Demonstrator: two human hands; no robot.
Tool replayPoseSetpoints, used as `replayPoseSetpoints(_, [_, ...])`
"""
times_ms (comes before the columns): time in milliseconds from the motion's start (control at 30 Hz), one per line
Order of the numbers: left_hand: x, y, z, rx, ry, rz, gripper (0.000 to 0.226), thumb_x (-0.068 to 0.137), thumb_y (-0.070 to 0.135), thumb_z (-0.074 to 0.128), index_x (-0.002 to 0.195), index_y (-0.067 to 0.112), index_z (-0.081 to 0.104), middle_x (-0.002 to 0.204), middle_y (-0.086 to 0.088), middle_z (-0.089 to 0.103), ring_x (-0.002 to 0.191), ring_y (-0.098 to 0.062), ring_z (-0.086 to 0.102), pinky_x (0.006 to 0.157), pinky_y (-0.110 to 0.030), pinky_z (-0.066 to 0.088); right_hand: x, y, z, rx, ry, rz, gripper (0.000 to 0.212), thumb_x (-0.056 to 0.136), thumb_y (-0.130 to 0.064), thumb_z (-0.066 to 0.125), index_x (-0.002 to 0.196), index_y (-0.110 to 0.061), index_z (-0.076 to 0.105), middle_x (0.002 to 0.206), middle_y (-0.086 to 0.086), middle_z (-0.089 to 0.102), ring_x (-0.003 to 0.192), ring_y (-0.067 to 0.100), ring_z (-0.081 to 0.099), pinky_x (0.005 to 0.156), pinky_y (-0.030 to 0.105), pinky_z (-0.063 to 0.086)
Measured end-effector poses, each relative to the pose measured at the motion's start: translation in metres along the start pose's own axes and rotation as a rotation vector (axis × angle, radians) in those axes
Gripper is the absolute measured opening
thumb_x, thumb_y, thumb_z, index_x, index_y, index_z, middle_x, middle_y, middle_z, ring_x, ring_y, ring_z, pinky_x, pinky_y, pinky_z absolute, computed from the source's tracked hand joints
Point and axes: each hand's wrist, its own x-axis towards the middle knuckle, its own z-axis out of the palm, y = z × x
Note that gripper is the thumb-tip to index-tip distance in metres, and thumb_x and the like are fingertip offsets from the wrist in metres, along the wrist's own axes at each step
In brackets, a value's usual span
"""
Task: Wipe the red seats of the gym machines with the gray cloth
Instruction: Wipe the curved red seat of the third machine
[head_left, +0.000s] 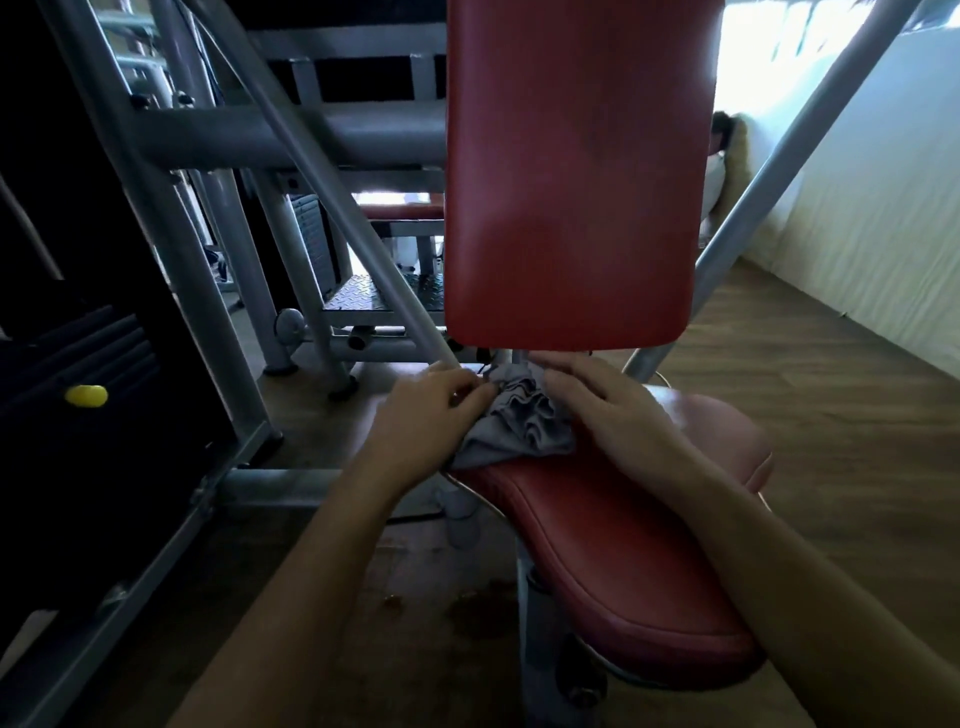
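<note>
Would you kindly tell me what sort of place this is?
Probably a gym: a red padded machine seat and upright red backrest, grey steel tube frames, and a black weight stack.

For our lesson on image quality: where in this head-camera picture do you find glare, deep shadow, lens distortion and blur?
Head view: glare blows out the window at top right; the weight stack on the left sinks into near-black shadow; the wide lens bows the frame tube; the left hand, right hand and cloth look slightly soft.
</note>
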Motion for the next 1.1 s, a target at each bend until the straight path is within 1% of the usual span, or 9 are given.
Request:
replayPoseSetpoints(100, [0.003,0.019,0.010,0.105,0.052,0.079,0.046,0.091,0.053,0.044,0.091,0.018,0.074,0.083,0.002,0.063,0.093,-0.024,0.060,0.084,-0.042,0.046,0.002,-0.002,-0.001,-0.051,-0.118,0.006,0.024,0.092,-0.049,0.062,0.115,-0.042,0.062,0.100,-0.030,0.065,0.091,-0.026,0.055,0.078,-0.004,0.037])
replayPoseSetpoints(200, [0.013,0.025,0.017,-0.144,-0.023,0.069,0.046,0.092,0.044,0.049,0.082,0.005,0.070,0.075,-0.008,0.067,0.083,-0.026,0.065,0.083,-0.048,0.049,0.007,0.008,-0.014,-0.151,-0.094,-0.057,0.026,0.083,-0.049,0.073,0.107,-0.043,0.064,0.093,-0.027,0.068,0.089,-0.019,0.059,0.074,0.002,0.041])
replayPoseSetpoints(367, [0.021,0.007,0.033,-0.577,0.105,-0.212,0.031,0.081,0.045,0.049,0.099,0.036,0.073,0.102,0.007,0.076,0.106,-0.016,0.069,0.097,-0.036,0.050,0.019,0.020,-0.060,-0.344,-0.207,-0.095,0.024,0.078,-0.042,0.081,0.095,-0.044,0.064,0.084,-0.024,0.068,0.082,-0.017,0.059,0.069,0.005,0.039])
replayPoseSetpoints(467, [0.019,0.003,0.042,-0.415,0.187,-0.150,0.021,0.091,0.035,0.055,0.106,0.030,0.070,0.102,0.006,0.074,0.100,-0.012,0.068,0.091,-0.026,0.049,0.029,0.027,-0.088,-0.486,-0.254,-0.067,0.022,0.076,-0.049,0.077,0.093,-0.049,0.062,0.088,-0.021,0.070,0.083,-0.009,0.062,0.071,0.009,0.040])
replayPoseSetpoints(567, [0.019,0.005,0.052,-0.183,0.229,-0.050,0.019,0.099,0.017,0.057,0.109,0.024,0.071,0.106,0.010,0.068,0.098,0.000,0.061,0.083,-0.006,0.039,0.035,0.029,-0.091,-0.429,-0.322,-0.044,0.056,0.077,-0.055,0.065,0.131,-0.046,0.055,0.118,-0.026,0.063,0.109,-0.006,0.056,0.088,0.011,0.040])
replayPoseSetpoints(633, [0.017,0.006,0.054,-0.160,0.260,-0.039,0.018,0.099,0.015,0.058,0.104,0.024,0.073,0.103,0.012,0.065,0.098,0.003,0.059,0.080,-0.003,0.037,0.035,0.024,-0.077,-0.393,-0.322,-0.045,0.066,0.071,-0.072,0.060,0.133,-0.053,0.050,0.118,-0.029,0.058,0.110,-0.008,0.052,0.092,0.013,0.040])
replayPoseSetpoints(767, [0.013,0.008,0.052,-0.128,0.228,-0.068,0.016,0.099,0.015,0.060,0.102,0.020,0.075,0.104,0.011,0.066,0.099,-0.003,0.061,0.086,-0.009,0.040,0.034,0.028,-0.056,-0.579,-0.246,0.021,0.074,0.056,-0.093,0.053,0.117,-0.052,0.060,0.109,-0.021,0.059,0.101,0.004,0.057,0.087,0.030,0.050])
replayPoseSetpoints(900, [0.013,0.012,0.050,-0.010,0.166,-0.127,0.021,0.092,0.027,0.056,0.103,0.023,0.073,0.109,0.011,0.067,0.109,-0.015,0.054,0.093,-0.031,0.043,0.038,0.025,-0.054,-0.620,-0.292,0.078,0.065,0.065,-0.081,0.058,0.120,-0.046,0.060,0.116,-0.016,0.057,0.108,0.016,0.056,0.090,0.034,0.048])
replayPoseSetpoints(1100, [0.018,0.023,0.042,0.026,0.044,-0.205,0.028,0.091,0.029,0.050,0.106,0.017,0.070,0.115,-0.001,0.067,0.109,-0.027,0.052,0.092,-0.035,0.040,0.054,0.012,-0.057,-0.639,-0.450,0.174,0.064,0.074,-0.065,0.065,0.134,-0.046,0.054,0.134,-0.002,0.055,0.119,0.026,0.054,0.098,0.041,0.048])
